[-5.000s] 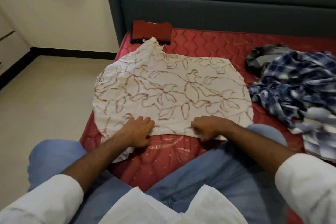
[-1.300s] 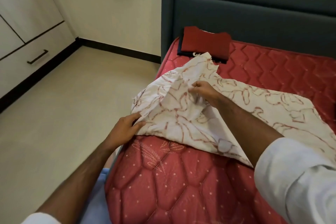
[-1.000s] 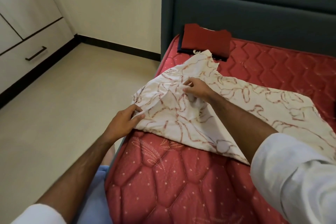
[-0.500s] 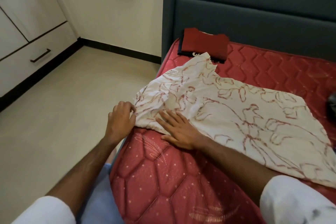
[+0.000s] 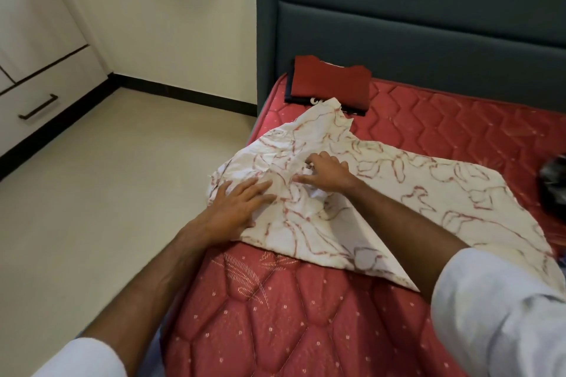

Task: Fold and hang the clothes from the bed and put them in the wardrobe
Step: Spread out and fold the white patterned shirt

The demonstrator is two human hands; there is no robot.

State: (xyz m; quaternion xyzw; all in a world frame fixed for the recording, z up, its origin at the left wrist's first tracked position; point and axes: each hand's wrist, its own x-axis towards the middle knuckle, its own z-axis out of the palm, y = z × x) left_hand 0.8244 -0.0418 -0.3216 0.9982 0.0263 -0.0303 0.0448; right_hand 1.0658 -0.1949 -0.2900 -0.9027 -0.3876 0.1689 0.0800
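Note:
A white garment with a red floral print (image 5: 428,193) lies spread on the red quilted mattress (image 5: 291,315), its left end bunched near the bed's left edge. My left hand (image 5: 235,206) rests flat on that left end, fingers apart. My right hand (image 5: 327,173) sits just right of it, fingers curled into a wad of the cloth. A flap of the near edge is folded over under my right forearm, showing its plain white inside. A folded red garment (image 5: 330,82) lies on a dark one at the head of the bed.
The grey-blue padded headboard (image 5: 413,24) stands behind the mattress. A dark crumpled garment (image 5: 554,184) shows at the right edge. Beige floor (image 5: 107,193) lies to the left, with a white wardrobe drawer and its black handle (image 5: 38,106) at far left.
My right hand has moved from the near edge up onto the middle of the cloth, bringing a flap over with it. My left hand has shifted from the edge onto the garment and flattened.

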